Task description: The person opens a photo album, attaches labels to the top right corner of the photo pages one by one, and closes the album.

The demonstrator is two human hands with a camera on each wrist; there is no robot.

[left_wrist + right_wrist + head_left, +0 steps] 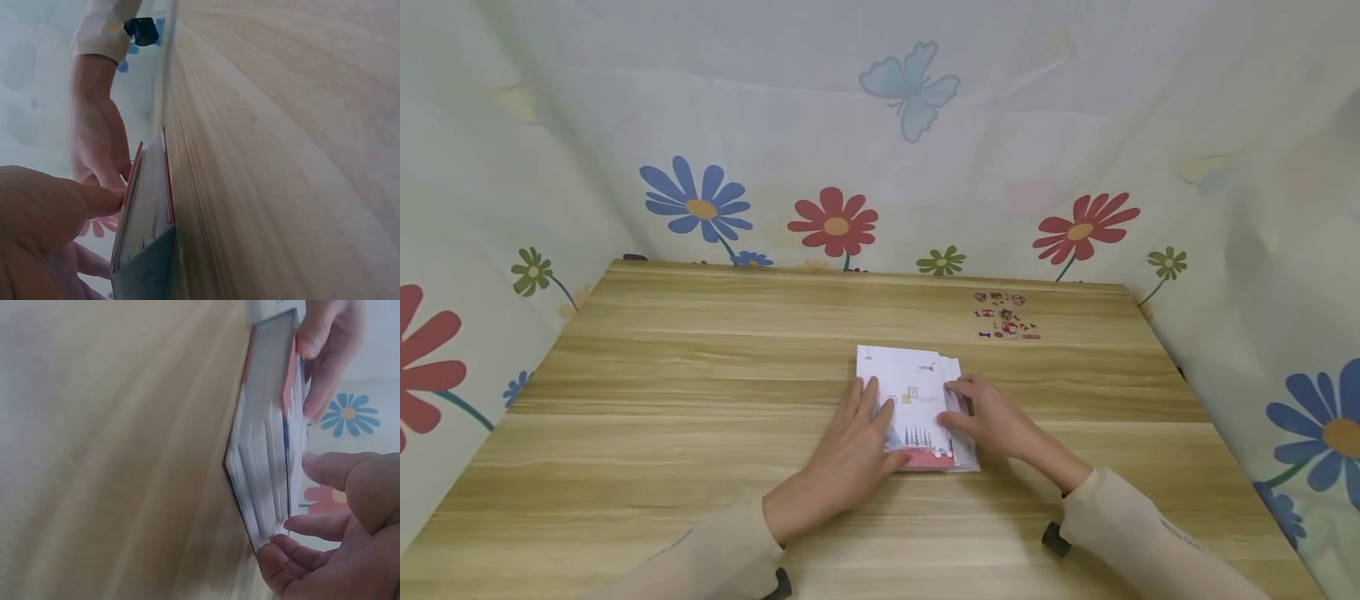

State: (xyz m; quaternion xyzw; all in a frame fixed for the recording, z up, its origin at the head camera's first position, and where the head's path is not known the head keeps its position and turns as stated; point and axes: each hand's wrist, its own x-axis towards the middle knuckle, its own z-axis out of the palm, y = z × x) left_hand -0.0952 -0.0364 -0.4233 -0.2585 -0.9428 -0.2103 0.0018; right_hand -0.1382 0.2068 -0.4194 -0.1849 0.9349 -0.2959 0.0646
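A thick hardcover book (912, 367) lies closed on the table, its white cover printed with small squares, blue trees and a red strip at the near end. My left hand (853, 450) rests on the left part of the cover with straight, spread fingers, the thumb near the red strip. At the right side, my right hand (996, 417) has its thumb on the cover and its other fingers curled at the edge. The right wrist view shows the page block (262, 444) with gaps between its leaves, and fingertips (275, 553) at its lower corner. In the left wrist view the spine (147, 269) faces the camera.
Behind the book to the right, a clear sheet of small colourful stickers (1007, 315) lies flat on the wood-grain table (700, 358). A pale curtain (760, 108) with flowers and a butterfly hangs along the table's back and sides.
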